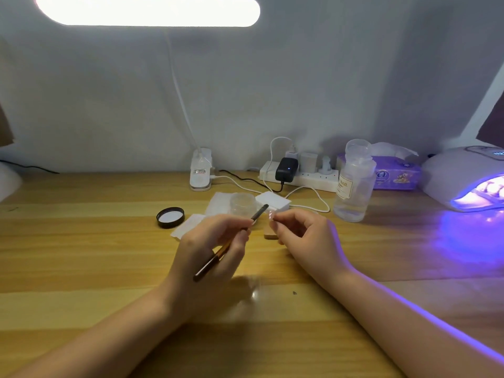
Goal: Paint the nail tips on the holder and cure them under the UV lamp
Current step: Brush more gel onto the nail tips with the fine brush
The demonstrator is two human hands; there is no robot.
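Wooden desk: 1 brush in left hand, 1 nail tip in right hand.

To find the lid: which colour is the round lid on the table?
Black rim, pale inside; the lid shows in the head view.

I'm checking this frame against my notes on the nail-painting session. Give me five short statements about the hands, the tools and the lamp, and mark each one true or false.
1. The left hand holds the nail brush. True.
2. The right hand lies flat on the wooden desk. False: it is raised, pinching a small nail tip near the brush's end.
3. The UV lamp at the right edge glows violet. True.
4. The black lid is screwed onto the small clear jar. False: it lies on the desk to the jar's left.
5. The clear pump bottle lies tipped over. False: it stands upright in front of the tissue pack.
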